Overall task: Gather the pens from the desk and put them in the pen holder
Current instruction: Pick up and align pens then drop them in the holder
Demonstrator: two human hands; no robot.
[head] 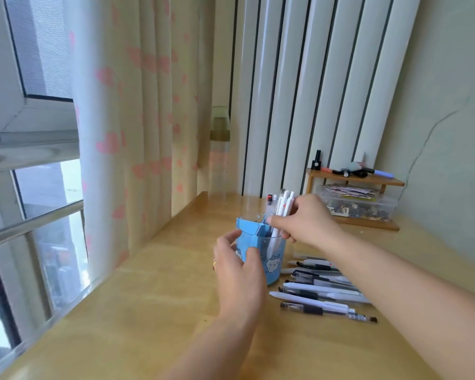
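Observation:
A blue pen holder (273, 263) with clear walls and a cartoon print stands on the wooden desk (154, 311). My left hand (237, 266) wraps around its near left side. My right hand (303, 220) is over the holder, closed on a bunch of white pens (284, 204) whose lower ends are inside the holder. Several black, white and clear pens (321, 293) lie in a loose pile on the desk just right of the holder, partly under my right forearm.
A small wooden shelf (354, 182) with markers on top and a clear box of small items (357, 204) stands at the back right by the wall. A bottle (219, 149) stands at the back by the curtain. A window lies left of the desk edge.

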